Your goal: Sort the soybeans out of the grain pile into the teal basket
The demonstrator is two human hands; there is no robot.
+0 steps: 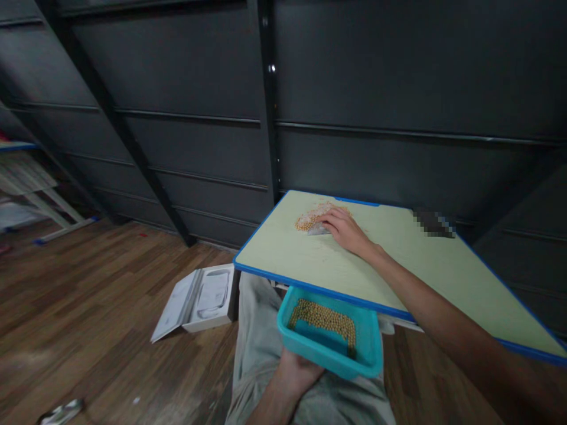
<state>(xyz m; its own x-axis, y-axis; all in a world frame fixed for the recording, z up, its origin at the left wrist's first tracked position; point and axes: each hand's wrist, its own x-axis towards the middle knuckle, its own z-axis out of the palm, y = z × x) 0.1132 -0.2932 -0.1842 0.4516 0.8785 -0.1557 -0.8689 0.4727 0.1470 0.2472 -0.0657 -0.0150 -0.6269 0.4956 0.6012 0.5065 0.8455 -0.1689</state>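
My left hand (297,370) is under a turquoise plastic tub (330,351), holding it just below the table's front edge. Round yellowish beans (330,319) lie along the far and right sides of the tub, leaving part of its bottom bare. On the pale green tabletop (270,251), my right hand (343,229) has its fingers curled over a crumpled, see-through plastic bag (317,229). A spread of small yellow-orange beans (305,222) lies around and behind the bag. My right fingertips are partly hidden against the plastic.
A dark, pixelated object (433,224) rests at the tabletop's far right. Dark metal wall panels (204,141) rise behind the table. An opened white box (212,295) stands on the wooden floor to the left. Another table's leg (62,206) shows at far left.
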